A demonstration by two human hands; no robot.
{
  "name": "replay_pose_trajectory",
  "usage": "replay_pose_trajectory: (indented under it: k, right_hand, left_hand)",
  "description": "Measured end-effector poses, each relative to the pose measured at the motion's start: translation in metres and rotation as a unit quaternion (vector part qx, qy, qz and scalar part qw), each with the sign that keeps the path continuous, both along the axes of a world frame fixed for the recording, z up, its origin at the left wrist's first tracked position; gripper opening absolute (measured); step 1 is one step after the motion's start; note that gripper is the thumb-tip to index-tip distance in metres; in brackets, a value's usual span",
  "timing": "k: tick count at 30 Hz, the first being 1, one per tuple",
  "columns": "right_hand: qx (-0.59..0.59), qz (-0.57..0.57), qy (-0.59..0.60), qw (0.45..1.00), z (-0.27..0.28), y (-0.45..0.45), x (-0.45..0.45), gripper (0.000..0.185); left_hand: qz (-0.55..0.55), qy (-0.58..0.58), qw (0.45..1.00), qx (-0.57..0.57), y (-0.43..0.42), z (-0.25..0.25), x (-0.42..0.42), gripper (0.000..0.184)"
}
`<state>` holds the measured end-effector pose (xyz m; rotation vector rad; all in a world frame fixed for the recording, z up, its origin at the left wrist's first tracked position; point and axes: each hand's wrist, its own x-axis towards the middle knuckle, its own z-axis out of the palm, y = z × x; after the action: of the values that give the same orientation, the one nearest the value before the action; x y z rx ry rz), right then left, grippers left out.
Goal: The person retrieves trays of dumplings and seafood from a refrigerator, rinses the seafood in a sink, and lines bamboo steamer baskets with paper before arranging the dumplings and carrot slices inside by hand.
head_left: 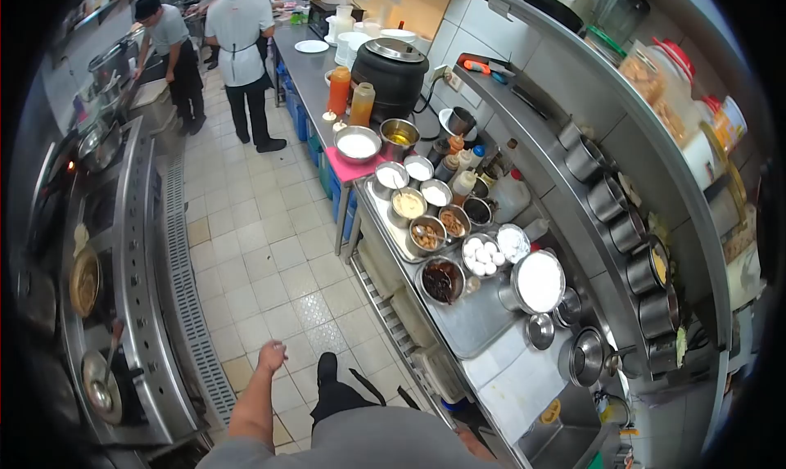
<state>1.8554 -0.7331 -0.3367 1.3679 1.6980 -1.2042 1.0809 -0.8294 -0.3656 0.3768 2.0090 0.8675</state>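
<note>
My left hand (273, 355) hangs over the tiled floor in front of me, its fingers loosely curled and a little apart, with nothing visible in it. It touches nothing and is between the stove and the counter. My right hand (473, 445) shows only in part at the bottom, beside my body and near the edge of the steel counter (483, 309); its fingers are hidden. On that counter stand a bowl of eggs (483, 256), a pot of dark sauce (441, 280), a large pot of white contents (538, 281) and several small metal containers.
On the left runs a stove (139, 322) with a pan (85, 282) and a wok (101, 381). A floor drain grate (184, 281) lies along it. Two people, one bending (168, 39) and one standing (239, 39), are farther up the aisle. A sink (565, 436) is at lower right.
</note>
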Motion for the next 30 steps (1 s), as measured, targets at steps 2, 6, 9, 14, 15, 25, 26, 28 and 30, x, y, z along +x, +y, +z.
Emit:
replay_pose_trajectory:
  k: [2, 6, 9, 14, 15, 25, 26, 28, 30]
  right_hand:
    - [-0.066, -0.197, 0.067, 0.976, 0.028, 0.008, -0.058, 0.040]
    - [0.024, -0.278, 0.203, 0.939, 0.124, 0.014, -0.191, 0.052]
    - [-0.007, -0.320, 0.245, 0.915, 0.129, 0.012, -0.224, 0.053]
    - [0.075, -0.272, 0.091, 0.955, 0.164, -0.013, -0.240, 0.049]
    - [0.083, -0.291, 0.034, 0.953, 0.154, -0.027, -0.225, 0.044]
    - [0.039, -0.370, -0.038, 0.928, 0.127, -0.095, -0.129, 0.044]
    - [0.069, -0.379, -0.011, 0.923, 0.121, -0.099, -0.129, 0.041]
    - [0.204, -0.297, 0.030, 0.932, 0.109, -0.111, -0.132, 0.037]
    - [0.168, -0.441, 0.133, 0.872, 0.092, -0.133, -0.129, 0.034]
  left_hand:
    - [0.052, -0.026, 0.998, 0.026, 0.055, 0.037, -0.037, 0.038]
    - [0.102, -0.073, 0.990, 0.064, 0.093, 0.021, -0.046, 0.031]
    - [-0.082, -0.044, 0.996, -0.014, 0.071, -0.040, -0.020, 0.040]
    - [-0.343, -0.012, 0.930, -0.133, 0.032, -0.025, 0.015, 0.057]
    - [-0.354, -0.032, 0.921, -0.162, 0.026, -0.026, 0.017, 0.058]
    - [-0.238, 0.020, 0.959, -0.151, -0.005, -0.031, -0.041, 0.047]
    - [-0.213, 0.012, 0.964, -0.158, -0.006, -0.029, -0.043, 0.044]
    - [-0.215, 0.016, 0.964, -0.158, -0.003, -0.027, -0.042, 0.042]
    - [-0.288, 0.031, 0.939, -0.188, -0.005, -0.030, -0.030, 0.039]
